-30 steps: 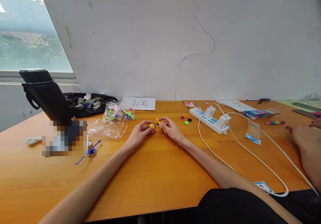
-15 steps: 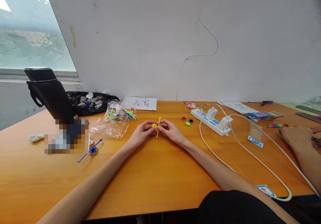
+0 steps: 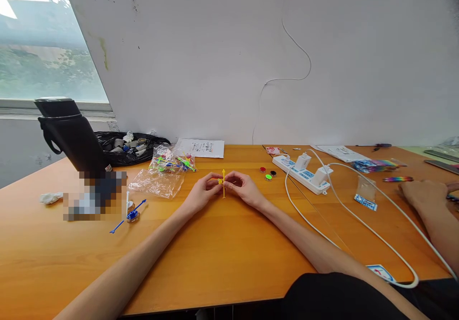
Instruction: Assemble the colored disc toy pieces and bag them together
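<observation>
Over the middle of the wooden table (image 3: 215,262), my two hands meet fingertip to fingertip. My left hand (image 3: 203,193) pinches a small round yellow piece (image 3: 220,181), mostly covered by the fingers. My right hand (image 3: 245,188) is closed on a thin yellow arrow pointer (image 3: 224,173), which stands upright with its head up. The arrow and the round piece touch or nearly touch; I cannot tell whether they are joined. Left of my forearm stands a blue arrow spinner (image 3: 132,215) on a clear round base, beside a white one (image 3: 128,203).
Red (image 3: 263,169), black (image 3: 273,173) and green (image 3: 268,177) discs lie right of my hands, before a power strip (image 3: 303,174) with trailing white cables. Behind are a plastic bag of coloured arrows (image 3: 172,162) and a black bottle (image 3: 71,133). Another person's hand (image 3: 423,196) rests at far right.
The yellow arrow has moved slightly left and turned from a lean to upright, against the round yellow piece. That piece has turned, so its face no longer shows.
</observation>
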Tool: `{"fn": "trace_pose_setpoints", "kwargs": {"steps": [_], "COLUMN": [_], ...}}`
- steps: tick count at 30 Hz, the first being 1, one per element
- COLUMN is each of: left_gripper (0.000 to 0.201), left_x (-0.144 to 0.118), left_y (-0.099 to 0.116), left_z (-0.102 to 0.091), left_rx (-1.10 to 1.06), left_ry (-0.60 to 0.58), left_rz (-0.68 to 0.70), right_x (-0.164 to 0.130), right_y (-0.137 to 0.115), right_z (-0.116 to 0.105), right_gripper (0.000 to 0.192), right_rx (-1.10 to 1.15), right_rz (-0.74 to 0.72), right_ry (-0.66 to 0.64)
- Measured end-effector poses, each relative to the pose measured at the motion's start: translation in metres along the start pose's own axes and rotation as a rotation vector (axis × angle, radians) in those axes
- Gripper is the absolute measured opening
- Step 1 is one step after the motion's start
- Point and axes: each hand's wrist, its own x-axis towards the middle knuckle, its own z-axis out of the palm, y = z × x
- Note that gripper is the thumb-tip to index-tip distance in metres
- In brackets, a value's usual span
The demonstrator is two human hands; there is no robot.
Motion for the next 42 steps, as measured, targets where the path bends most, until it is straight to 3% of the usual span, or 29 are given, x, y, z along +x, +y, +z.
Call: {"fn": "trace_pose_setpoints", "kwargs": {"steps": [9, 23, 34, 42], "left_gripper": [0.042, 0.043, 0.041, 0.048], "left_x": [-0.001, -0.003, -0.006, -0.005], "left_y": [0.001, 0.003, 0.011, 0.008], "left_z": [0.002, 0.004, 0.005, 0.006], "left_rx": [0.024, -0.008, -0.054, -0.088], "left_ry": [-0.010, 0.040, -0.012, -0.052], "left_rz": [0.019, 0.049, 0.003, -0.046], "right_x": [-0.002, -0.002, -0.006, -0.006], "right_y": [-0.007, -0.001, -0.009, -0.013], "right_z": [0.001, 0.003, 0.006, 0.005], "right_gripper": [0.032, 0.044, 0.039, 0.041], "right_rx": [-0.148, -0.145, -0.143, -0.119], "right_rz": [-0.025, 0.030, 0.052, 0.059], "right_ry": [0.032, 0.152, -0.085, -0.131]}}
